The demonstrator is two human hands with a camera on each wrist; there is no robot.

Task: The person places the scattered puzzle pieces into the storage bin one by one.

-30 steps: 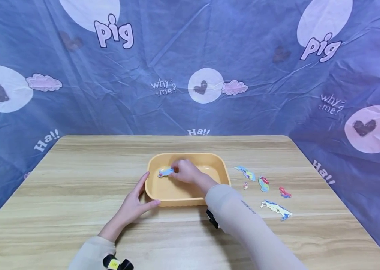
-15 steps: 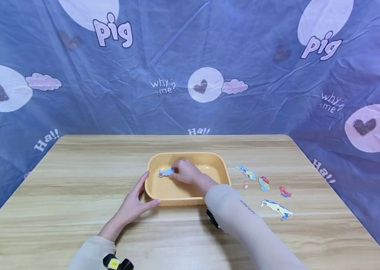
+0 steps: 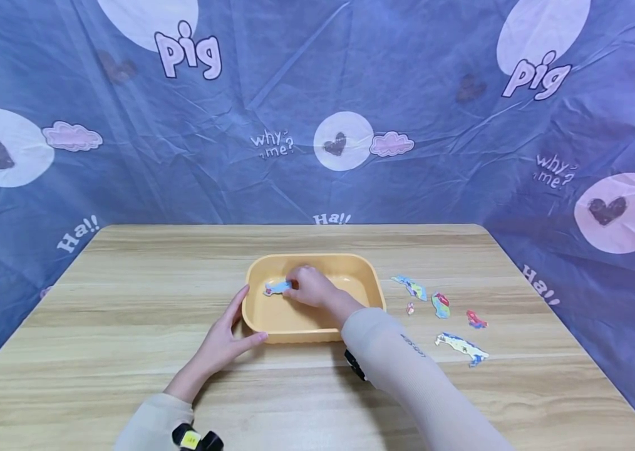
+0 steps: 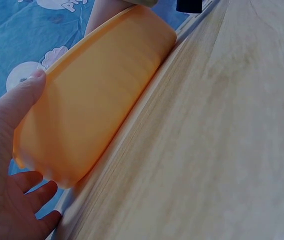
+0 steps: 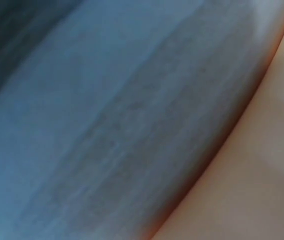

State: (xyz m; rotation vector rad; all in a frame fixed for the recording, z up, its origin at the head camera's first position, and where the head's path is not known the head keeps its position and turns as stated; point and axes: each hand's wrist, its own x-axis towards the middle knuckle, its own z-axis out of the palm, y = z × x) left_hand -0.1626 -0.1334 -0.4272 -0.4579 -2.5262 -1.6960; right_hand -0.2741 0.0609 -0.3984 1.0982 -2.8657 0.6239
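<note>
A shallow yellow-orange plastic basin [image 3: 300,336] stands in the middle of the table in the head view. My left hand [image 3: 221,341] holds its left end, thumb at the front corner and fingers along the left side. The left wrist view shows the thumb against the outer wall of the basin [image 4: 92,110], with several fingers curled by its end. Inside the basin, my right hand [image 3: 313,288] pinches the right end of a small blue printed paper piece [image 3: 276,288] with a red spot. That piece lies low over the basin floor. The right wrist view is too close and blurred to show the fingers.
Right of the basin lie several colourful paper pieces: a blue-yellow one [image 3: 410,288], a green-red one [image 3: 440,305], a red one [image 3: 476,320], a white-blue one [image 3: 462,348] and a tiny one [image 3: 410,309]. A blue printed cloth [image 3: 238,181] hangs behind the wooden table [image 3: 98,326].
</note>
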